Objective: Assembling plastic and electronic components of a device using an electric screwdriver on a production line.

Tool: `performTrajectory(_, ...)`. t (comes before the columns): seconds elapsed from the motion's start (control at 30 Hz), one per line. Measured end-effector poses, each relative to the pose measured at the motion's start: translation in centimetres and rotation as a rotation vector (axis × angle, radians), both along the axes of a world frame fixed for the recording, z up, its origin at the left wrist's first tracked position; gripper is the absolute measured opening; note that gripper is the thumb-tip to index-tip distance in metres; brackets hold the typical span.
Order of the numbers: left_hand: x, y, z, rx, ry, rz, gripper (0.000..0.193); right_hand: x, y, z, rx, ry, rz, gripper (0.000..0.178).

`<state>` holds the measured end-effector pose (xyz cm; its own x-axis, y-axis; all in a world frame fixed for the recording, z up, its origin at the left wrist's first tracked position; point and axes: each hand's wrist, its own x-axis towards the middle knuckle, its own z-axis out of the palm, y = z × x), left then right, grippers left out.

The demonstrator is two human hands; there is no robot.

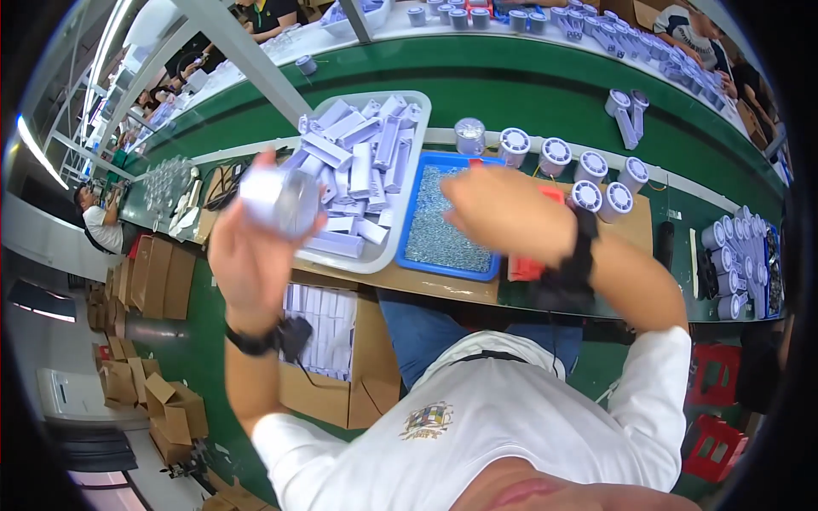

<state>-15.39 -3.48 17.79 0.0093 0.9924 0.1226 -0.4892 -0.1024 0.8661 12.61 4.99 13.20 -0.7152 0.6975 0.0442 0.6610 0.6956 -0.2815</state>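
Observation:
My left hand (251,268) is raised at the left of the bench, its fingers wrapped round a white cylindrical housing (279,202) with a shiny, clear-looking end. Motion blurs the piece. Over a blue tray (492,274) filled with small silvery metal parts, my right hand (511,209) is bent downward with its fingers curled. The back of the hand hides its fingertips and anything between them. A red block-like fixture (525,267) lies partly under my right wrist. Beyond the tray stands a clear-topped round housing (470,136).
A white bin (415,115) of long white plastic pieces stands left of the blue tray. Several round vented fan heads (556,153) stand behind and right of my right hand. More assembled units (724,260) are at the far right. An open carton (371,366) sits below the bench edge.

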Motion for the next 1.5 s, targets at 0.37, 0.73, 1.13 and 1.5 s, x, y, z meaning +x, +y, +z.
performTrajectory(0.37, 0.0, -9.6, -13.0, 0.098, -0.178, 0.257, 0.073, -10.5, 15.8, -6.3, 0.549, 0.086, 0.177, 0.017)
performTrajectory(0.73, 3.2, -5.5, -14.6, 0.058, -0.454, 0.196, 0.081, -3.8, 8.2, 1.7, 0.348, 0.015, 0.192, 0.021)
performTrajectory(1.13, 7.3, -3.2, -14.0, 0.023, -0.32, -0.038, 0.089, 8.3, -6.3, 1.2, -0.269, 0.524, 0.032, 0.03)
performTrajectory(1.5, 10.1, -2.5, -13.3, -0.003, -0.242, -0.117, 0.093, 9.6, -6.7, 0.3, -0.354, 0.518, 0.036, 0.031)
